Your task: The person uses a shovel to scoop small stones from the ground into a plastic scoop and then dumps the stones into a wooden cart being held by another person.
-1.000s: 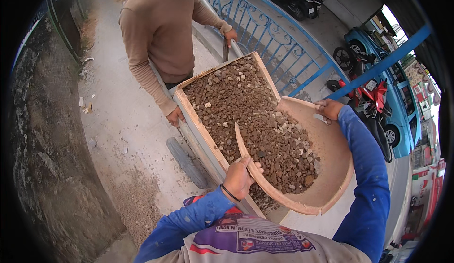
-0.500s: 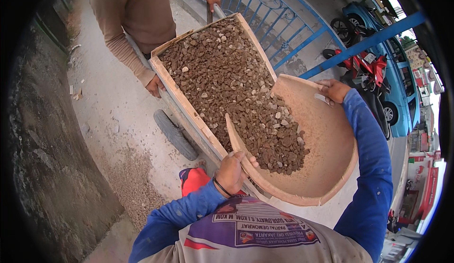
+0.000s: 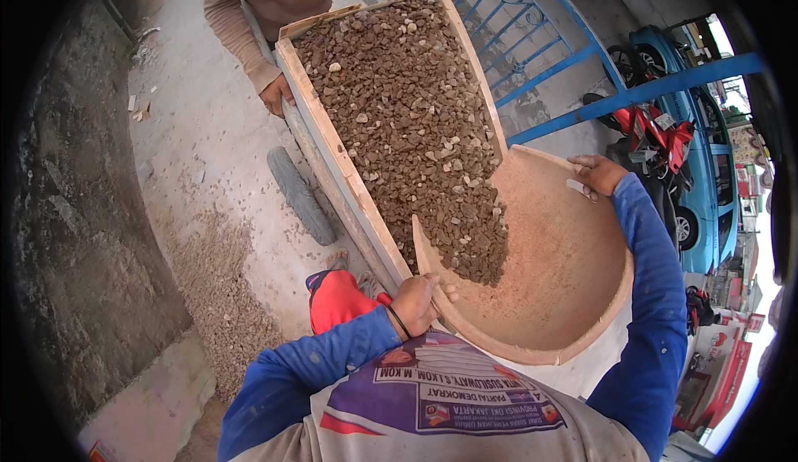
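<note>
Both my hands hold a wide, dusty tan scoop pan [image 3: 573, 246], tilted with its open mouth over a wood-sided cart [image 3: 332, 146]. My left hand [image 3: 416, 302] is closed round the near left rim. At the far right rim, my right hand [image 3: 598, 174] grips the edge, with a small white piece showing by its fingers. Brown gravel [image 3: 399, 121] fills the cart and runs in one mass onto the pan's mouth. Most of the pan's inside is bare and dusty.
Another person's hand [image 3: 276, 95] rests on the cart's left side. A dark tyre [image 3: 301, 196] is beside the cart. Loose gravel [image 3: 220, 296] lies along the rough wall [image 3: 83, 213]. Blue railings [image 3: 532, 38], a red motorcycle [image 3: 657, 134] and a blue car [image 3: 719, 188] are at right.
Gravel has slid from the pan toward the cart, baring more of the pan's inside. The cart sits higher and farther right in view. Both my hands keep their hold.
</note>
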Available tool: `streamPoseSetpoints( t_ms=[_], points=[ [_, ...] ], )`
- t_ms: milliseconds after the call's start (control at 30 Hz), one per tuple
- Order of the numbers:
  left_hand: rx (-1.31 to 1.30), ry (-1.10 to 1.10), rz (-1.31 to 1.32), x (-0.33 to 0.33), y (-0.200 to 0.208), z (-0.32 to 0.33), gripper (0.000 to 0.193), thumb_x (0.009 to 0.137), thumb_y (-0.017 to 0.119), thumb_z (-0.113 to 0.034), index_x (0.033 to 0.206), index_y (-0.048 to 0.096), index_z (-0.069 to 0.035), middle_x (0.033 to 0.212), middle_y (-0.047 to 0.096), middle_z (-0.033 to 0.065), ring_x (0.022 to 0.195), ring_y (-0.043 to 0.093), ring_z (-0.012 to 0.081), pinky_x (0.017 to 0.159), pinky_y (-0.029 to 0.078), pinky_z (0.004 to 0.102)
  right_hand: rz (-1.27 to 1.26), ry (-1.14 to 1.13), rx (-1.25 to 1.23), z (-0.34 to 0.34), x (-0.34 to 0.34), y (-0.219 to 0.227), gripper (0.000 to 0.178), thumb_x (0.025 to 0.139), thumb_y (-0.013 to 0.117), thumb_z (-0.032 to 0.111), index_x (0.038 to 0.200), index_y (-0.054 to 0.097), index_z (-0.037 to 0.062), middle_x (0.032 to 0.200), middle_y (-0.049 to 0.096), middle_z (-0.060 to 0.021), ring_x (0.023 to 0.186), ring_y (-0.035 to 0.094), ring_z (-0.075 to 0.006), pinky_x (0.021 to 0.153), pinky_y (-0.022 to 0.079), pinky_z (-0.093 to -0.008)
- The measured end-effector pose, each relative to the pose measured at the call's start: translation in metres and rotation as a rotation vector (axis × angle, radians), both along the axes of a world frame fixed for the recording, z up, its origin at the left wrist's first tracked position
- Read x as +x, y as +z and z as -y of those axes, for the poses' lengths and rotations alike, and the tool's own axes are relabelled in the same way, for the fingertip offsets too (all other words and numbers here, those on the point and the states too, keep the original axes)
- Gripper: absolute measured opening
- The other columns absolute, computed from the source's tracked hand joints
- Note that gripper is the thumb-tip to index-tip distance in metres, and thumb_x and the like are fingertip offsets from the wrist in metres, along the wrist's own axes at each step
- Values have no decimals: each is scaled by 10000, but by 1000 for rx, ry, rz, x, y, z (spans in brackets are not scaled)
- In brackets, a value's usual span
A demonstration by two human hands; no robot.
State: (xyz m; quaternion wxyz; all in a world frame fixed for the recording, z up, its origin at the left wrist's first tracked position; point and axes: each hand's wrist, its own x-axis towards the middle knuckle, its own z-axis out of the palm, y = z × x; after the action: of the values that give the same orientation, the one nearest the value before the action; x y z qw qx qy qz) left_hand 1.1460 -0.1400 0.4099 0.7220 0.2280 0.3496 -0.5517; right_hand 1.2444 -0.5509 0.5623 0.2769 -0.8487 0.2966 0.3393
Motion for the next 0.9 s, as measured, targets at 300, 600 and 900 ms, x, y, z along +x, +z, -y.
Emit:
streamPoseSetpoints(
  t_ms=[300, 600, 900],
  points=[
    [44, -135, -124, -61, -81, 23, 266, 979, 388, -114, 1212, 437, 4, 1056, 569, 173, 876, 623, 334, 855, 534, 517, -95, 2, -59, 15, -57, -42, 464, 968, 444, 122, 1416, 411, 4, 666, 589, -96, 483, 559, -171, 440, 497, -318],
    [134, -804, 993, -104, -121, 31, 426, 920, 521, -236, 1244, 496, 40, 1207, 593, 228, 1052, 618, 353, 917, 491, 460, -31, -52, 41, 39, -84, -81, 477, 922, 444, 68, 1372, 414, -87, 685, 608, -130, 456, 551, -180, 404, 466, -328],
    [-549, -1461, 2448, -30, 264, 78, 465, 833, 633, -318, 1108, 585, 53, 1083, 613, 259, 962, 642, 336, 798, 529, 391, 151, 63, -110, 7, -119, -61, 450, 917, 514, 128, 1346, 502, -10, 874, 672, -150, 597, 609, -192, 566, 515, -323]
  ],
)
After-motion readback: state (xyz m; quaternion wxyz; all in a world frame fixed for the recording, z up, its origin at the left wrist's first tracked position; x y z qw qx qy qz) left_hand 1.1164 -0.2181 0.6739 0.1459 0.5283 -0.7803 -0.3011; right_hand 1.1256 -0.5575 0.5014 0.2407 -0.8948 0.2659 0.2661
